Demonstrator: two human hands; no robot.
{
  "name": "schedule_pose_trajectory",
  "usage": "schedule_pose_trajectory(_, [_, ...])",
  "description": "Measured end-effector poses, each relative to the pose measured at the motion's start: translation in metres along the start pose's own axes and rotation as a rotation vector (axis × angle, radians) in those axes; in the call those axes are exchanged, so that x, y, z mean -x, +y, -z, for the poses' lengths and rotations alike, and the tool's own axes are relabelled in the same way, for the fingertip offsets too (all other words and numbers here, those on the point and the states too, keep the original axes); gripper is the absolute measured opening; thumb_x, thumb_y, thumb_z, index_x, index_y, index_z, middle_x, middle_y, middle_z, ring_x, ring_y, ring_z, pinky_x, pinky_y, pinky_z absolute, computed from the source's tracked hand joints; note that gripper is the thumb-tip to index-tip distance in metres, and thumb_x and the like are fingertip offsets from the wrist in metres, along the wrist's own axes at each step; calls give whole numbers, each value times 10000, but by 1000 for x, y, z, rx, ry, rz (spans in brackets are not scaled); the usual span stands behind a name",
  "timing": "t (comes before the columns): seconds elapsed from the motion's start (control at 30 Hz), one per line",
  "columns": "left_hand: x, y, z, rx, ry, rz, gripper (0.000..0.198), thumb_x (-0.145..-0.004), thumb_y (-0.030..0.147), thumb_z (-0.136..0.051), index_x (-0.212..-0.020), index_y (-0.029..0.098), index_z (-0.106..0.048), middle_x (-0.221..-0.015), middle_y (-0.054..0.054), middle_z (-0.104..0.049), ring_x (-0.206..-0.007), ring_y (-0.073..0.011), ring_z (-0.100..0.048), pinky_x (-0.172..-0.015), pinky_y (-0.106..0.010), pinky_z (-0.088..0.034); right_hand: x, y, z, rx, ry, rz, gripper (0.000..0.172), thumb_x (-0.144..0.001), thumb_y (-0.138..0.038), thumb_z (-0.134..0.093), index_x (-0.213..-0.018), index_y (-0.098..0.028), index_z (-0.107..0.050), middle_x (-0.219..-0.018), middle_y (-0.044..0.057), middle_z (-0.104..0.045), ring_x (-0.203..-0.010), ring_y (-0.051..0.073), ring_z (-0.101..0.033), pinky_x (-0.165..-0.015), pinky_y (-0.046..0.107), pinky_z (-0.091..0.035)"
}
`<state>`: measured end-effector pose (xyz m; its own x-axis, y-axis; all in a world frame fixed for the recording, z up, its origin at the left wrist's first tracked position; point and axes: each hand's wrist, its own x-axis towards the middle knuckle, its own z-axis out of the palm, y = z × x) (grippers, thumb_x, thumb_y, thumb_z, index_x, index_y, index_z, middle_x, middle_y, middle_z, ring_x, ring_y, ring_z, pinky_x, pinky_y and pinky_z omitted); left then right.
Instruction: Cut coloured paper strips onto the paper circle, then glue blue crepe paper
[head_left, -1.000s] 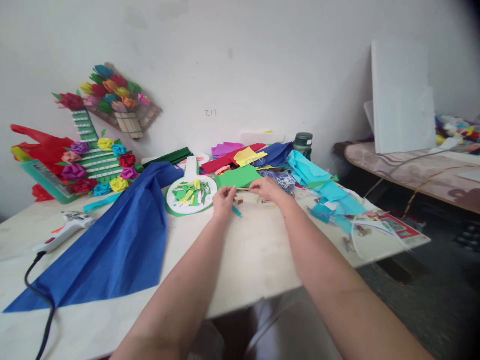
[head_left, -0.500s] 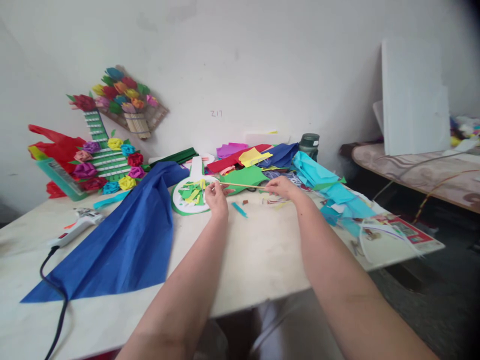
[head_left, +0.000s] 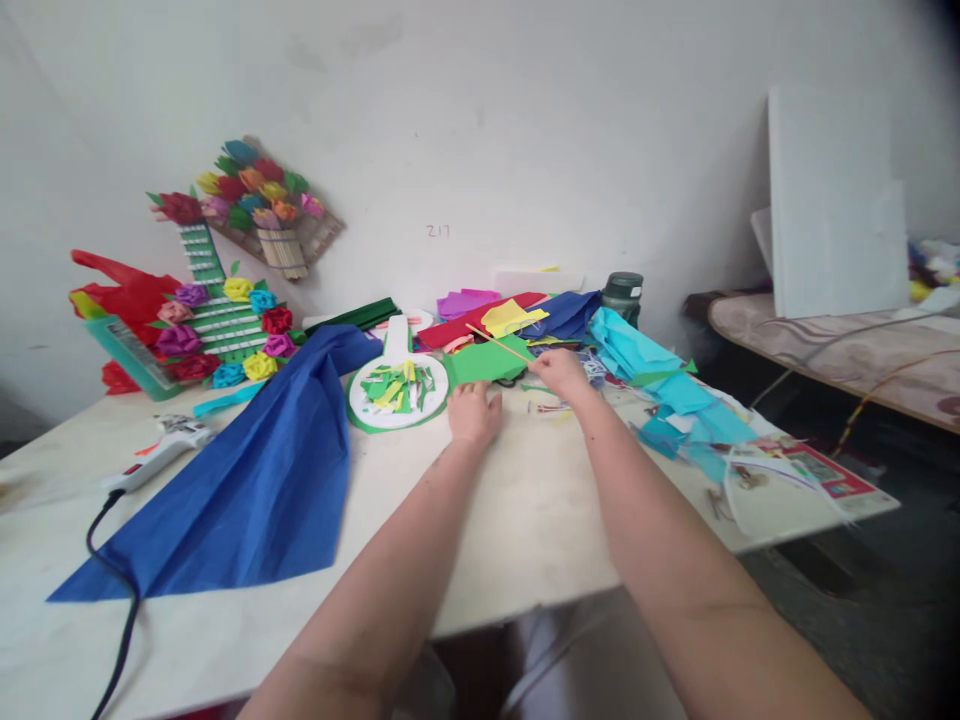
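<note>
A thin wooden stick is pinched near its lower end by my right hand, slanting up to the left over a green paper sheet. My left hand lies on the table with its fingers stretched forward and holds nothing that I can see; what is under it is hidden. Just left of that hand is a white round-bodied cutout with a neck, edged in green. Green, yellow and white paper scraps lie on its round part.
Blue paper spreads across the table's left side, beside a corded glue gun. Paper-flower crafts and a teal bottle stand behind. Light-blue paper, coloured sheets and a dark green flask are at the back and right.
My left hand has let go of the stick and come down onto the table, over where a small blue strip lay. The stick has swung to point up and left in my right hand.
</note>
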<state>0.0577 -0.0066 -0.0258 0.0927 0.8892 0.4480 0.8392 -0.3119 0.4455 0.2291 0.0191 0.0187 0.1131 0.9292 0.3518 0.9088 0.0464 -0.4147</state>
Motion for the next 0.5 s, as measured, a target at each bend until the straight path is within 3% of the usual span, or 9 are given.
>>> schedule_pose_trajectory(0.17, [-1, 3, -8, -47, -155, -9, 533, -823, 467, -376, -1250, 153, -436, -1272, -162, -487, -1236, -287, -357, -990, -443, -265, 6, -19, 0, 199, -48, -11, 286, -789, -317, -482, -872, -161, -706, -916, 141, -677, -869, 214, -609, -716, 259, -410])
schedule_pose_trajectory(0.27, [-2, 3, -11, -11, -227, -51, 588, -828, 496, -346, -1290, 134, -385, -1272, -166, -485, -1260, -278, -330, -1006, -421, -255, 5, -31, -3, 246, -51, -19, 288, -806, -284, -459, -896, -137, -690, -929, 172, -663, -902, 231, -608, -747, 276, -416])
schedule_pose_trajectory(0.5, [-2, 3, -8, -6, -259, -100, 580, -846, 475, -309, -1288, 106, -384, -1236, -168, -517, -1260, -266, -336, -1015, -390, -257, -11, -57, -14, 237, -63, 32, 252, -819, -220, -454, -977, -127, -626, -966, 166, -647, -921, 241, -607, -748, 295, -432])
